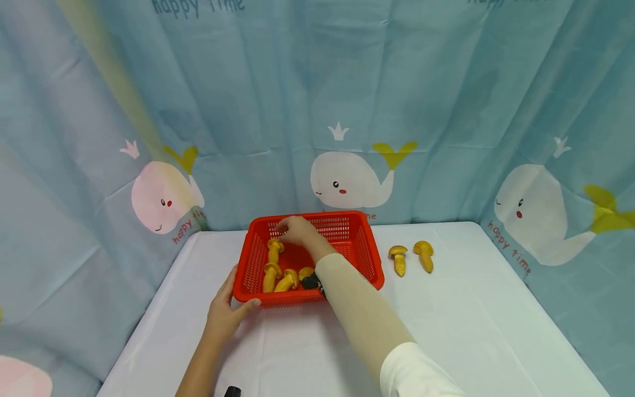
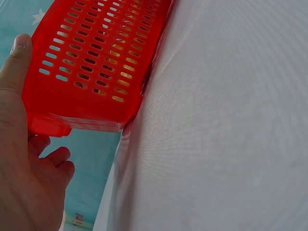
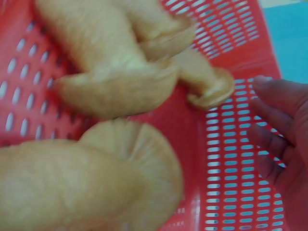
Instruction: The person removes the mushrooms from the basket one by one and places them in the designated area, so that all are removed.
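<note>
A red perforated basket (image 1: 367,242) stands on the table with several yellow mushrooms inside, among them one mushroom (image 1: 274,255) at the back left and another mushroom (image 1: 286,280) near the front wall. My left hand (image 1: 223,314) holds the basket's front left corner, its thumb at the front rim and its fingers round the left side. Inside the basket, my right hand (image 1: 297,230) is over the back left part, beside a mushroom cap. The right wrist view shows this right hand (image 3: 286,139) with loosely bent fingers, nothing in them, apart from the nearest mushroom (image 3: 211,89).
Two more mushrooms lie right of the basket: one mushroom (image 1: 399,260) nearer it, the other mushroom (image 1: 424,256) farther right. A white cloth covers the table (image 1: 461,331). Blue curtains (image 1: 278,110) with whale prints hang behind and at both sides.
</note>
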{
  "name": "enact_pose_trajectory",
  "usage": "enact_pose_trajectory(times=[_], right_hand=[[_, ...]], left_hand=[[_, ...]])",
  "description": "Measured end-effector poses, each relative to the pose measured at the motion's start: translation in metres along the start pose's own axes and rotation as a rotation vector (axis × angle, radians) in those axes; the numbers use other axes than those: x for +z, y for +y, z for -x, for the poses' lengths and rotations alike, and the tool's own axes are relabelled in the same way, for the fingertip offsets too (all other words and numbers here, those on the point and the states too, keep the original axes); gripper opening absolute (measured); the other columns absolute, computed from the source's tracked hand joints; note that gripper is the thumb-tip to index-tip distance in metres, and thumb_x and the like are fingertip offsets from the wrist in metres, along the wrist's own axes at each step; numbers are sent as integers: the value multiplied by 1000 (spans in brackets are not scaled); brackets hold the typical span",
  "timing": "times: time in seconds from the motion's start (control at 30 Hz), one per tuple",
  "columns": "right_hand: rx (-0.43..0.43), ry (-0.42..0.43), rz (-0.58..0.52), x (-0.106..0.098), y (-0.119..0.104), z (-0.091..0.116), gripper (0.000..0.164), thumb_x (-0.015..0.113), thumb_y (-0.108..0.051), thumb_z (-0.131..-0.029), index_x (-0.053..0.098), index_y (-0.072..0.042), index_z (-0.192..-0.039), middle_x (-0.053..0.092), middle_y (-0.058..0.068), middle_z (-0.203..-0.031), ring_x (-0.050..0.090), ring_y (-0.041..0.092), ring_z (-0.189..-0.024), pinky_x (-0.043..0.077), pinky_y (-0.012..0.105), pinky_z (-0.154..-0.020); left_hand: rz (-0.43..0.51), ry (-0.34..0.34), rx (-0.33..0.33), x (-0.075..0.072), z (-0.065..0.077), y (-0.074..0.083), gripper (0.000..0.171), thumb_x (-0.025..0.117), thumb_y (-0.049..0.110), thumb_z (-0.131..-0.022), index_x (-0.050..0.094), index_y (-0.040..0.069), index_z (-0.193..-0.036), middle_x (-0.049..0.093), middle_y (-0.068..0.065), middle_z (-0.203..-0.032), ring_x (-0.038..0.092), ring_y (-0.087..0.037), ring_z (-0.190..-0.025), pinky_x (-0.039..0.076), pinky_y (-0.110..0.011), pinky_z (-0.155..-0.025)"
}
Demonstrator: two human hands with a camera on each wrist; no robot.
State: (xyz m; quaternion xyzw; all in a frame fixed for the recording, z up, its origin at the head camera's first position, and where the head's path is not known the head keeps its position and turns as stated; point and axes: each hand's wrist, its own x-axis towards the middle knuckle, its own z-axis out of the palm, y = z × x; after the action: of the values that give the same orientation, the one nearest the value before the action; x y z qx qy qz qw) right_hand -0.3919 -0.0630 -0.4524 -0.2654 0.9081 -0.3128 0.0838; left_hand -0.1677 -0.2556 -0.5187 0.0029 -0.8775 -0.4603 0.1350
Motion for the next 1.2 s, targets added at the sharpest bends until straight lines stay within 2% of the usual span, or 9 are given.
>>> enact_pose_trajectory(times=[0.13,0.23,0.37,0.5,0.6,0.77,0.83,1.0,1.2], right_hand=[[8,-52,-42,3,3,1,38,73,-21,-97,69,-15,-134,69,0,-130,62,18,-122,52,33,-104],[17,-73,-91,5,4,1,39,73,-19,-97,67,-13,-136,69,3,-131,61,20,-123,53,33,-104],[20,-88,-102,7,6,0,41,73,-17,-97,66,-11,-137,68,5,-132,62,21,-123,53,35,-104],[16,-91,-116,9,7,-3,39,73,-15,-96,68,-11,-135,69,4,-129,63,19,-119,54,33,-102],[18,-96,-143,12,8,-4,36,73,-14,-96,70,-12,-132,71,1,-124,64,17,-115,55,30,-98],[50,-107,-229,16,8,-1,34,72,-12,-96,71,-12,-130,71,2,-122,65,16,-106,56,31,-95],[51,-118,-224,18,8,0,36,72,-12,-97,69,-12,-132,70,3,-126,64,16,-108,56,32,-97],[24,-141,-124,23,11,-4,42,75,-14,-95,67,-12,-137,69,4,-131,64,17,-116,54,32,-99],[44,-156,-147,20,8,-1,40,76,-13,-94,69,-10,-134,71,7,-127,66,18,-111,56,33,-98]], left_hand=[[8,-4,-2,1,0,3,103,84,42,-84,21,32,-165,29,0,-168,31,-33,-154,43,-60,-110],[4,-3,-9,1,0,4,103,83,43,-84,20,37,-164,29,1,-168,31,-33,-154,43,-60,-110],[-6,0,-12,0,-2,5,102,83,44,-84,18,44,-162,29,3,-168,30,-31,-154,43,-60,-110],[-12,2,-18,0,-3,5,101,83,45,-84,17,47,-161,28,5,-168,30,-30,-154,43,-60,-110],[-16,4,-21,-1,-2,5,101,83,46,-84,18,46,-162,29,4,-168,30,-31,-154,43,-61,-109],[-7,1,-16,-1,-1,4,102,83,44,-84,18,44,-162,29,2,-168,31,-31,-154,43,-60,-110],[2,1,-15,-1,-1,3,102,83,43,-84,19,43,-163,29,3,-168,31,-31,-154,43,-60,-110],[12,0,-19,1,0,1,100,83,43,-85,19,46,-162,29,4,-168,31,-31,-154,43,-59,-110],[8,-3,-26,1,0,3,99,82,44,-85,17,49,-160,28,4,-169,30,-30,-154,43,-59,-110]])
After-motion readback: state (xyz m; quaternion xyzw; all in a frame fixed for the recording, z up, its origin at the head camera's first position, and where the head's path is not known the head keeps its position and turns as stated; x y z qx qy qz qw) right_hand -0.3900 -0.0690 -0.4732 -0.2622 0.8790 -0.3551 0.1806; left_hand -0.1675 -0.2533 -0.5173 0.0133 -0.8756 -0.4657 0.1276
